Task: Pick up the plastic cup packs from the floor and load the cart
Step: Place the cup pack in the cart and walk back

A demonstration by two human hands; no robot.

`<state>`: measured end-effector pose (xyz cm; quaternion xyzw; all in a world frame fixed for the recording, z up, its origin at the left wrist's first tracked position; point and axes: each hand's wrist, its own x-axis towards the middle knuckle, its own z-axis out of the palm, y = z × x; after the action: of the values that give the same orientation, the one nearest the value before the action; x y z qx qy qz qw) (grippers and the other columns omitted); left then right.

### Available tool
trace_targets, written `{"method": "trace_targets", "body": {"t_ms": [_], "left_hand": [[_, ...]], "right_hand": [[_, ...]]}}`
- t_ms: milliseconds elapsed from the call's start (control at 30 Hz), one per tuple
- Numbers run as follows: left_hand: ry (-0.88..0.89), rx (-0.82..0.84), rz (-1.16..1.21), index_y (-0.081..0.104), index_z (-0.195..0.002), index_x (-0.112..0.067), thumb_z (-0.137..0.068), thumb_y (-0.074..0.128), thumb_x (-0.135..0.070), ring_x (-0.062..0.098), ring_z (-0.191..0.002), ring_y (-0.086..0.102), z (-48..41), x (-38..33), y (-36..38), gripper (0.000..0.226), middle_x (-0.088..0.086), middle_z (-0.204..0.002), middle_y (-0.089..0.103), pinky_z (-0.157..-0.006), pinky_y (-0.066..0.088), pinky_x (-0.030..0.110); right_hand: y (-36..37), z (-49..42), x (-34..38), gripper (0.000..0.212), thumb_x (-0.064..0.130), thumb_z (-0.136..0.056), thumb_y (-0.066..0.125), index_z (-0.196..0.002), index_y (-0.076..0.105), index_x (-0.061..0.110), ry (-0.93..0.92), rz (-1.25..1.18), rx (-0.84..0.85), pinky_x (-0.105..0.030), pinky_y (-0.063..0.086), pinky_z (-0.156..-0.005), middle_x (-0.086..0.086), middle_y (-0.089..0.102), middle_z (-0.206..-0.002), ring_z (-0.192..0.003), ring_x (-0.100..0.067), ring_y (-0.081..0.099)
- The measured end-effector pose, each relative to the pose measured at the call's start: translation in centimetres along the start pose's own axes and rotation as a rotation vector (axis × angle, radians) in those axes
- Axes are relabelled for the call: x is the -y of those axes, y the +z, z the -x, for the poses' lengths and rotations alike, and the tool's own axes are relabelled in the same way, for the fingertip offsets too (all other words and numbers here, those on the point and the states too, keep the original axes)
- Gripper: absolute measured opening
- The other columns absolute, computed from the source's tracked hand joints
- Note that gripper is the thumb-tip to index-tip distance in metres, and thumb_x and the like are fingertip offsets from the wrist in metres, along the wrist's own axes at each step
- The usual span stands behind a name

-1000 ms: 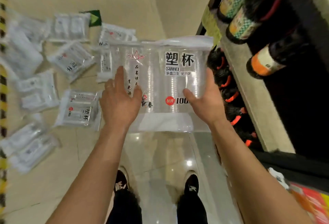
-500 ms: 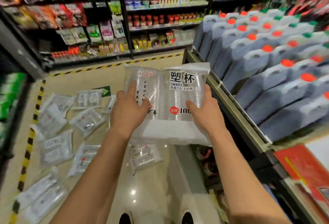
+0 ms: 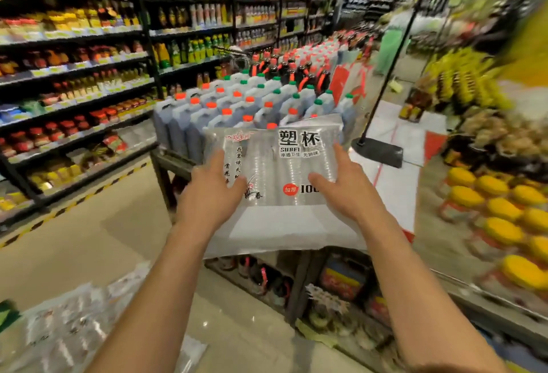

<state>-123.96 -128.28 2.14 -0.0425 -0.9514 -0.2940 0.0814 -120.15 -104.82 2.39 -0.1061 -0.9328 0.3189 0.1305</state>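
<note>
Holding: I see one cup pack (image 3: 281, 165) lifted between both hands, its printed face turned toward the camera, with clear cups stacked inside the clear bag.
Left hand (image 3: 212, 195): clamped on the pack's left edge. The thumb and forefinger lie on the printed face, and the other fingers go round the edge where I cannot see them.
Right hand (image 3: 348, 195): clamped on the pack's right edge in the same way, with the thumb lying across the red label.
Hands together or apart: apart, with the middle of the pack between them.
Pack's place: centre of my view, off the floor (image 3: 89, 248), in front of the near end of the jug display.
Jugs (image 3: 207, 112): rows of pale jugs with orange and green caps on a low stand (image 3: 169, 159), just beyond the pack.
Dark bottles (image 3: 296, 73): farther along the same display, with red handles.
Floor packs (image 3: 74, 322): more clear packs lying near left, blurred.
Shelves (image 3: 74, 61): along the left, stocked with bottles and jars.
Yellow-lidded jars (image 3: 504, 224): stacked at the right, blurred.
Sign base (image 3: 376, 150): a dark plate with a pole, on the floor just right of the pack and beyond it.
</note>
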Motion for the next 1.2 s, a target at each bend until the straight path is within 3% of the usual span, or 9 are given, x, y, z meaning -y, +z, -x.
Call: {"method": "trace_targets", "body": {"t_ms": [200,400,767,1000,1200], "left_hand": [[0.323,0.217,0.093,0.022,-0.149,-0.028,-0.092,0.050,-0.048,0.036,-0.126,0.044,1.8,-12.5,5.0,0.067,0.019,-0.138,0.044,-0.096,0.040,0.044],[0.579,0.431,0.114,0.020,-0.151,-0.030,-0.092,0.046,-0.053,0.039,-0.127,0.044,10.4,-26.0,10.6,0.069,0.022,-0.143,0.038,-0.099,0.038,0.043],[0.945,0.637,0.135,0.019,-0.152,-0.027,-0.093,0.047,-0.051,0.034,-0.134,0.037,36.7,-48.4,21.7,0.070,0.014,-0.149,0.037,-0.101,0.038,0.043],[1.115,0.769,0.077,0.013,-0.151,-0.034,-0.092,0.041,-0.057,0.042,-0.118,0.050,54.1,-60.7,26.7,0.069,0.020,-0.144,0.032,-0.094,0.042,0.043],[1.283,0.839,0.091,0.017,-0.151,-0.033,-0.091,0.045,-0.055,0.039,-0.119,0.050,65.9,-70.2,31.6,0.070,0.020,-0.143,0.037,-0.096,0.043,0.041]], "right_hand": [[-10.9,7.7,-7.9,0.087,0.056,-0.088,0.055,-0.155,0.005,0.031,0.272,0.115,-0.242,-0.042,0.041,-0.100,-0.011,0.039,-0.150,-0.134,-0.030,0.041],[-21.6,19.1,-15.8,0.083,0.058,-0.092,0.049,-0.155,0.004,0.029,0.557,0.224,-0.428,-0.043,0.042,-0.094,-0.016,0.038,-0.149,-0.130,-0.034,0.044],[-39.0,45.0,-32.5,0.081,0.059,-0.089,0.049,-0.153,0.011,0.027,0.903,0.294,-0.639,-0.046,0.047,-0.092,-0.016,0.049,-0.139,-0.120,-0.036,0.053],[-48.6,61.0,-40.6,0.084,0.053,-0.089,0.055,-0.154,0.011,0.024,1.075,0.237,-0.766,-0.044,0.040,-0.101,-0.011,0.037,-0.152,-0.135,-0.032,0.041],[-55.0,71.3,-47.7,0.084,0.050,-0.089,0.057,-0.154,0.011,0.025,1.234,0.203,-0.886,-0.044,0.043,-0.098,-0.014,0.044,-0.147,-0.129,-0.033,0.047]]}}
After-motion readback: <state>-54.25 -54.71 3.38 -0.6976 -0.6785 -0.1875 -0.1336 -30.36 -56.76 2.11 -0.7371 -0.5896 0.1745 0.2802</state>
